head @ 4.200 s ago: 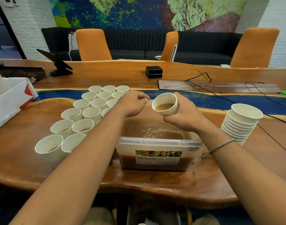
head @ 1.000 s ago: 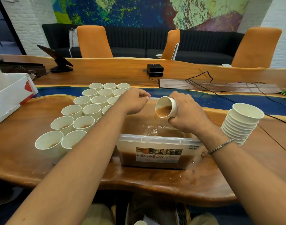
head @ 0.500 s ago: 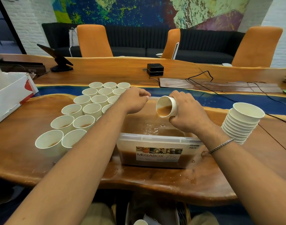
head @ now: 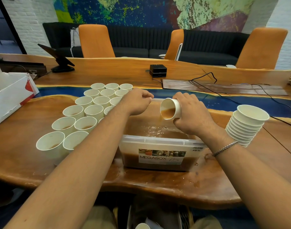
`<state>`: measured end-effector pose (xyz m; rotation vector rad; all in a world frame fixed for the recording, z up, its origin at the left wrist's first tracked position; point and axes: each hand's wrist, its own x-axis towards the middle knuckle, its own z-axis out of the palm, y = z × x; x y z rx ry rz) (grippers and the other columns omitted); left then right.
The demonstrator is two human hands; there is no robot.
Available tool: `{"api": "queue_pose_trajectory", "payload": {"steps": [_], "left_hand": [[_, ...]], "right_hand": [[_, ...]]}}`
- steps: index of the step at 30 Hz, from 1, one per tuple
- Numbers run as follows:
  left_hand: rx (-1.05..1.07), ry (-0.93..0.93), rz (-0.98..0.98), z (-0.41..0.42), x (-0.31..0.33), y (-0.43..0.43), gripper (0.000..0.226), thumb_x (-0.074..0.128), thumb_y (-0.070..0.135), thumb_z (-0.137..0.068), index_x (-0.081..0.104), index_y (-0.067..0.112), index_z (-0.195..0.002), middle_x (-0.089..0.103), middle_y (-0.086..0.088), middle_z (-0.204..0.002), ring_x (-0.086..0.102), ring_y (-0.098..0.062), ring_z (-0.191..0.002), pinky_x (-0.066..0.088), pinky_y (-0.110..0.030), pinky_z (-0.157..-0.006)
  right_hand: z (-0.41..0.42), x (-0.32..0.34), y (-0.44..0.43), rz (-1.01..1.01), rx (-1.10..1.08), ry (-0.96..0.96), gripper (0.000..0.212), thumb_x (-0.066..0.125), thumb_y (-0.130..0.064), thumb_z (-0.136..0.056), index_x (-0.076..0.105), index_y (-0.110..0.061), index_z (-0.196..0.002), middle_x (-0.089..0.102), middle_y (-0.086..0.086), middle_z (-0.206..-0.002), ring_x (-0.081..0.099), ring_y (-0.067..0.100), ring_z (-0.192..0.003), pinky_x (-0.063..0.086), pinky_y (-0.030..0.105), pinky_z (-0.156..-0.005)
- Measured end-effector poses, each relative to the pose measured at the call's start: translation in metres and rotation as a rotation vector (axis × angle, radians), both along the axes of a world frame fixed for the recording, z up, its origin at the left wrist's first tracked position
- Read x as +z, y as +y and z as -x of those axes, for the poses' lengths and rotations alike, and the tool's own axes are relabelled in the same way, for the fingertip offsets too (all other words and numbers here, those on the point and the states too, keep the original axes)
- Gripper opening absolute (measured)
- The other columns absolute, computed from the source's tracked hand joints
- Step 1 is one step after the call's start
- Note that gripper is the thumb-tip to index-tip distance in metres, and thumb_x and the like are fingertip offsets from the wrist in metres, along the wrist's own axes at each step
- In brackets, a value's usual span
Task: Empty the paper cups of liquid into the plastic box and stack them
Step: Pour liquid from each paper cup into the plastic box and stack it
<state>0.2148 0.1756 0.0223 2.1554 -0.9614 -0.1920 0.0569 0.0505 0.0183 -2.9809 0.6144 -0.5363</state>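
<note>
Wooden table (head: 25, 123), plastic box (head: 158, 142) (brown liquid inside), paper cups (head: 91, 111), cup stack (head: 245, 128), white carton (head: 7, 93)

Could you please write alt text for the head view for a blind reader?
The right hand tips a paper cup so brown liquid pours into the clear plastic box, whose far rim the left hand grips. More cups stand left of the box; a stack of cups stands to its right.

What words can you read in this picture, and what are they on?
"MEGABOX": on the label on the front of the plastic box.
"7.5": pale, after it on the same label; only a likely reading.
Price sticker at the box's right corner: too small to read.
</note>
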Motion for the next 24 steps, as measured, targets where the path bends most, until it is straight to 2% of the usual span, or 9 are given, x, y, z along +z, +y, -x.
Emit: {"api": "queue_pose_trajectory", "payload": {"steps": [11, 24], "left_hand": [[-0.001, 0.0, 0.0, 0.0015, 0.0011, 0.0002, 0.028, 0.054, 0.024, -0.102, 0.069, 0.021, -0.126, 0.066, -0.002, -0.129, 0.058, -0.019, -0.119, 0.046, -0.037, -0.101], [-0.008, -0.001, 0.001, 0.0008, 0.0014, 0.0006, 0.029, 0.054, 0.025, -0.102, 0.069, 0.02, -0.127, 0.066, -0.002, -0.129, 0.058, -0.019, -0.12, 0.047, -0.038, -0.103]], "right_hand": [[0.0017, 0.0015, 0.0021, 0.071, -0.005, 0.014, 0.069, 0.081, -0.028, -0.077, 0.04, -0.025, -0.133, 0.05, -0.001, -0.128, 0.043, 0.02, -0.119, 0.04, 0.039, -0.095], [0.0016, -0.002, 0.002, 0.279, 0.052, -0.106, 0.07, 0.083, -0.023, -0.071, 0.047, -0.019, -0.131, 0.052, 0.005, -0.13, 0.043, 0.026, -0.121, 0.039, 0.042, -0.098]]}}
